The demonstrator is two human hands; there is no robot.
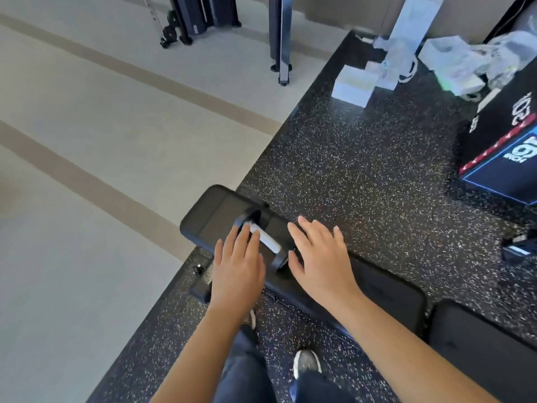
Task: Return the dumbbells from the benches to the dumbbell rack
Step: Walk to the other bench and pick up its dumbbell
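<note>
A black dumbbell (268,241) with a silver handle lies across the far end of a black padded bench (209,216). My left hand (236,269) hovers over the dumbbell's near-left side with straight fingers, the fingertips at its left head and handle. My right hand (315,254) is spread flat just right of the dumbbell's right head, its thumb beside that head. Neither hand grips anything. No dumbbell rack is in view.
The bench stands on black speckled rubber flooring (363,158) that meets pale floor (101,126) on the left. A black plyo box (505,141) sits at the right, white boxes and bags (406,71) at the back, machine legs (280,39) beyond. My feet are below.
</note>
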